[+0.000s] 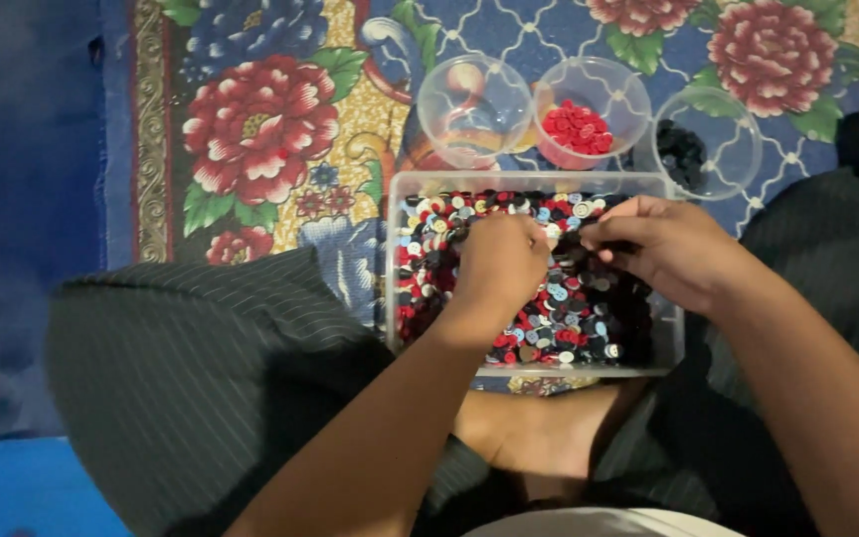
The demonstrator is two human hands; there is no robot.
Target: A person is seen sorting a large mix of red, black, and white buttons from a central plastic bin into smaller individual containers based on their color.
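Observation:
A clear rectangular box [396, 261] holds a heap of mixed buttons [569, 316] in red, black, white and pale blue. My left hand [497, 267] rests on the heap with its fingers curled down into the buttons. My right hand [662, 249] is over the right side of the box, fingertips pinched together near the heap's top. Whether either hand holds a button is hidden by the fingers. Beyond the box stand three clear round cups: an empty cup [471, 111], a cup with red buttons [581, 127] and a cup with black buttons [684, 151].
Everything sits on a floral carpet [260, 129] of blue, gold and red. My knees in dark striped cloth [201, 368] flank the box. A bare foot [539, 433] lies just below the box. A blue surface [22, 487] shows at the lower left.

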